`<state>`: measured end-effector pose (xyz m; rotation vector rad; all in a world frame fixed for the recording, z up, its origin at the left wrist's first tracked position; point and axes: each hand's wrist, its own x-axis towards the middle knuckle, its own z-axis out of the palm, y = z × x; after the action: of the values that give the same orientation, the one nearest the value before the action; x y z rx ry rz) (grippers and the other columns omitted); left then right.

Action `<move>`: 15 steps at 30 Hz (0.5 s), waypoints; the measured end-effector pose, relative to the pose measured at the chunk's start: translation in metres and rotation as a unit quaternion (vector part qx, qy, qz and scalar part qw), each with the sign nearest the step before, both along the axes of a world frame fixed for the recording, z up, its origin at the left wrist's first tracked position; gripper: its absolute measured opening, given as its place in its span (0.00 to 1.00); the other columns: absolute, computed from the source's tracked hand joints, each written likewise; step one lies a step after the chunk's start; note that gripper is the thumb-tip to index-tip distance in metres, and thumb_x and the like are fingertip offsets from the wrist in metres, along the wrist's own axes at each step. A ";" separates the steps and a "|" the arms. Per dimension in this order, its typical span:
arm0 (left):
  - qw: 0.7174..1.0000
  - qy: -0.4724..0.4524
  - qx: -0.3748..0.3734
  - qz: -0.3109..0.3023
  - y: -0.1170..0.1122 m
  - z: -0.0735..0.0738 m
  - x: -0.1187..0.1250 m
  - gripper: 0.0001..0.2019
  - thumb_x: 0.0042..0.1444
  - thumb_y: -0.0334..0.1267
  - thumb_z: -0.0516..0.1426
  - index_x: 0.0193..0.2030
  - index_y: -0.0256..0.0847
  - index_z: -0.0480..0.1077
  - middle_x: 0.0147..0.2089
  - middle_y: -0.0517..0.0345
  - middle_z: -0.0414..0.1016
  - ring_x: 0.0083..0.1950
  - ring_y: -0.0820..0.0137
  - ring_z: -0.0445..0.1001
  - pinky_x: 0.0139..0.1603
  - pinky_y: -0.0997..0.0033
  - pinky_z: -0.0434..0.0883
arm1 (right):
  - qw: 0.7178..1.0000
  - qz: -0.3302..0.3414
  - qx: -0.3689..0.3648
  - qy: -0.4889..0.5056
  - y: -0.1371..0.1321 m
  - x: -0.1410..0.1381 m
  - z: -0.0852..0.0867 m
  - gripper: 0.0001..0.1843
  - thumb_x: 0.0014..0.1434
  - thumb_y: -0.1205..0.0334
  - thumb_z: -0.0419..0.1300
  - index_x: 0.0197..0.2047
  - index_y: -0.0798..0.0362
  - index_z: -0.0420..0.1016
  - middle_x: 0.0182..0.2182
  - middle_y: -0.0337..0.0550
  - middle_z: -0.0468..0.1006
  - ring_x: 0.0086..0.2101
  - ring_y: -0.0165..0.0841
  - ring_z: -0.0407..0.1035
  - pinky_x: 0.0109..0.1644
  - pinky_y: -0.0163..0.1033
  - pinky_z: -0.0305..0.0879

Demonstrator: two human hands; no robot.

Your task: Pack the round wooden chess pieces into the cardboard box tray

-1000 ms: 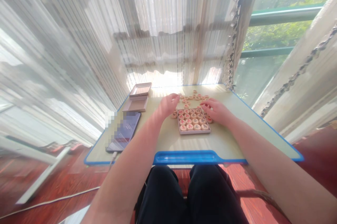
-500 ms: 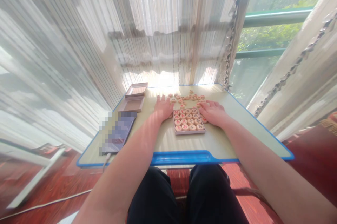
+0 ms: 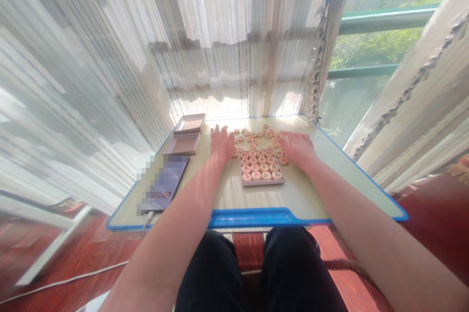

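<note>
A shallow tray [image 3: 262, 182] filled with round wooden chess pieces [image 3: 261, 167] lies in the middle of a small blue-edged table [image 3: 256, 217]. Several loose pieces [image 3: 256, 134] are scattered just beyond it. My left hand [image 3: 222, 143] lies flat on the table to the left of the tray, fingers stretched out and apart, touching a piece at the tray's corner. My right hand [image 3: 297, 148] rests palm down to the right of the tray, fingers over a few loose pieces.
An open cardboard box and its lid [image 3: 186, 136] sit at the table's back left. A phone [image 3: 164, 189] with a cable lies at the left front. Sheer curtains [image 3: 154, 43] hang close behind the table; a window railing [image 3: 384, 21] shows at right. My knees are under the front edge.
My left hand moved left and flattened beside the tray. My right hand shifted slightly farther back along the tray's right side. The view drifted a little.
</note>
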<state>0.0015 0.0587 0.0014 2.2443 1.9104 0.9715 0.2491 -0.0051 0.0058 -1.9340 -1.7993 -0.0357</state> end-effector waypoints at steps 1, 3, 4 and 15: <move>1.000 -0.004 0.011 -0.001 -0.001 0.001 0.000 0.26 0.62 0.44 0.42 0.62 0.31 0.57 0.67 0.38 0.53 0.72 0.56 0.39 0.70 0.51 0.41 | 1.000 -0.003 0.001 0.003 0.000 0.000 0.000 0.31 0.63 0.46 0.39 0.59 0.54 0.66 0.54 0.57 0.70 0.55 0.51 0.57 0.58 0.56 0.54; 0.999 -0.022 0.038 0.000 -0.002 0.002 -0.001 0.28 0.62 0.47 0.43 0.63 0.32 0.55 0.69 0.39 0.49 0.72 0.55 0.34 0.70 0.48 0.38 | 1.000 -0.006 0.009 0.011 0.002 0.000 0.000 0.30 0.63 0.46 0.39 0.58 0.53 0.67 0.54 0.54 0.70 0.55 0.50 0.58 0.58 0.54 0.53; 0.998 -0.032 0.052 0.002 -0.003 0.003 -0.001 0.29 0.62 0.49 0.43 0.64 0.33 0.55 0.70 0.40 0.47 0.72 0.54 0.31 0.70 0.46 0.37 | 1.000 -0.002 0.016 0.016 0.002 0.000 -0.001 0.29 0.63 0.47 0.39 0.58 0.53 0.67 0.54 0.53 0.71 0.55 0.49 0.58 0.58 0.54 0.53; 0.993 0.005 0.081 -0.089 -0.006 -0.005 0.004 0.27 0.58 0.44 0.51 0.64 0.45 0.57 0.69 0.54 0.52 0.72 0.55 0.29 0.70 0.47 0.38 | 0.981 0.184 0.066 0.000 -0.010 -0.014 0.008 0.20 0.62 0.57 0.45 0.43 0.51 0.78 0.46 0.46 0.77 0.50 0.41 0.64 0.59 0.48 0.55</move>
<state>0.0058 0.0528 -0.0039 2.4608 1.6547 1.1265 0.2355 -0.0156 0.0135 -1.4887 -2.0706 -0.0288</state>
